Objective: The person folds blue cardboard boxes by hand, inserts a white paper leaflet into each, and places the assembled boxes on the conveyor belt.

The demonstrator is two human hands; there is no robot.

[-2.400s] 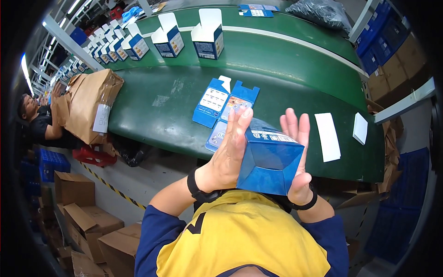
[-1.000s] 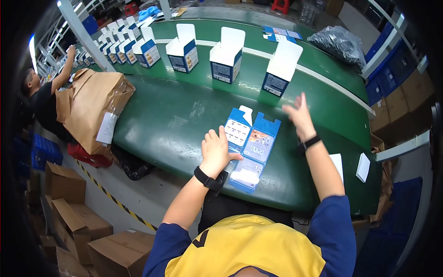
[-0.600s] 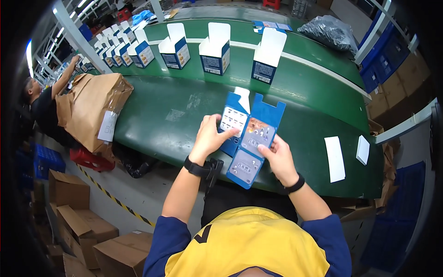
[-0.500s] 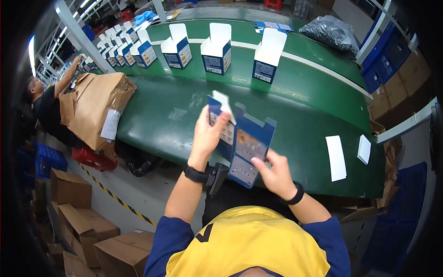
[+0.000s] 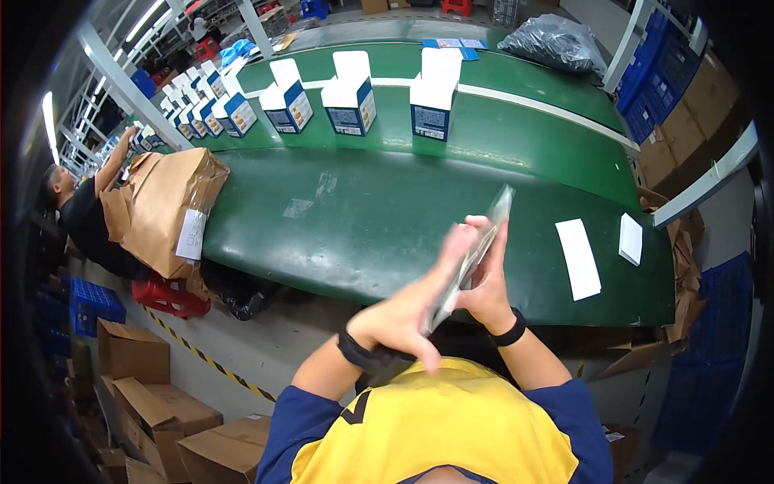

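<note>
Between my two hands is a flat carton [image 5: 448, 303], seen almost edge-on, tilted up and away to the right and blurred by motion. My left hand [image 5: 403, 310] presses along its left side, fingers stretched upward and thumb low near its bottom edge. On the other side, my right hand [image 5: 487, 282] grips it with thumb and fingers. The carton's printed faces are turned out of sight. Both hands are above the near edge of the green table [image 5: 363, 218].
Several blue-and-white cartons [image 5: 348, 105] stand with lids up in a row along the far belt. White paper slips [image 5: 579, 258] and a small white stack [image 5: 630, 239] lie at right. A brown paper sack [image 5: 165, 210] stands at left, beside a seated person [image 5: 85, 214].
The carton has turned from showing its blue printed faces to edge-on and looks flatter. My left hand has shifted right and lower; my right hand has moved up its side.
</note>
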